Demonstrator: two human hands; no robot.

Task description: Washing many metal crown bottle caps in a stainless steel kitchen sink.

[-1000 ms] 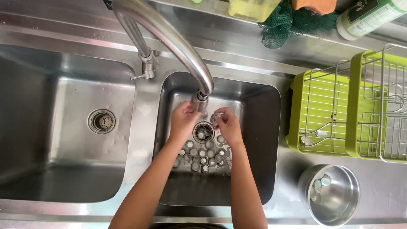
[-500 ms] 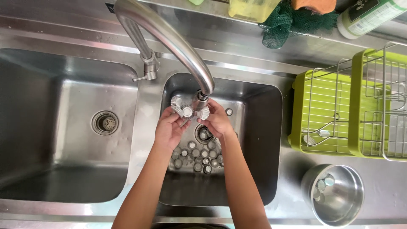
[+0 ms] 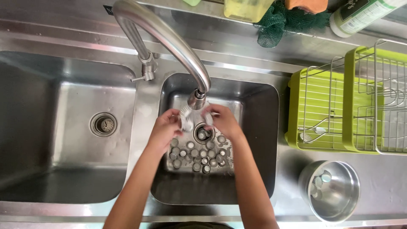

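Both my hands are raised under the spout of the curved steel tap (image 3: 169, 38) over the small middle sink basin (image 3: 258, 127). My left hand (image 3: 163, 129) and my right hand (image 3: 222, 121) together hold a small round white piece (image 3: 187, 118) between the fingertips, right below the spout. Several small round metal caps (image 3: 197, 154) lie scattered on the basin floor around the drain (image 3: 203, 134), just below my hands.
A larger steel basin with its own drain (image 3: 103, 124) lies to the left. On the right stand a green dish rack with wire baskets (image 3: 339, 110) and a steel bowl (image 3: 333, 191) holding a few caps. Bottles, a green net and a sponge line the back ledge.
My hands rose from the caps on the basin floor up to the spout, bringing the small white piece with them and closing in around it.
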